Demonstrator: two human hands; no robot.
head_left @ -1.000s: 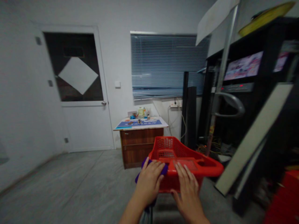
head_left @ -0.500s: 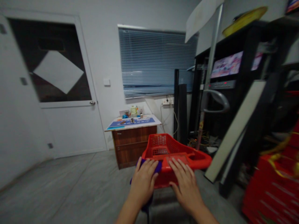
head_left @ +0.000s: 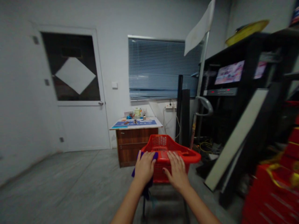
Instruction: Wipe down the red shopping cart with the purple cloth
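Note:
In front of me stands a red plastic shopping cart point(head_left: 163, 174) with a perforated basket, on dark thin legs. My left hand point(head_left: 146, 165) is closed over its near rim at the left, with a purple cloth point(head_left: 155, 156) under the fingers. Part of the cloth hangs down on the left side and below the wrist. My right hand point(head_left: 176, 168) lies on the rim further right, fingers stretched forward and thumb apart. Both hands are on the near end of the cart. No goods show in the visible part of the basket.
Beyond the cart stands a brown wooden cabinet point(head_left: 137, 146) with a blue-and-white board and small items on top. Long panels point(head_left: 238, 140) lean at the right, near a black rack and red crates point(head_left: 261, 193). A white door point(head_left: 84, 127) is at the left.
The view has swung left and slightly up, so the door and window appear further right and lower. Both hands stay on the cart, which turns with the view.

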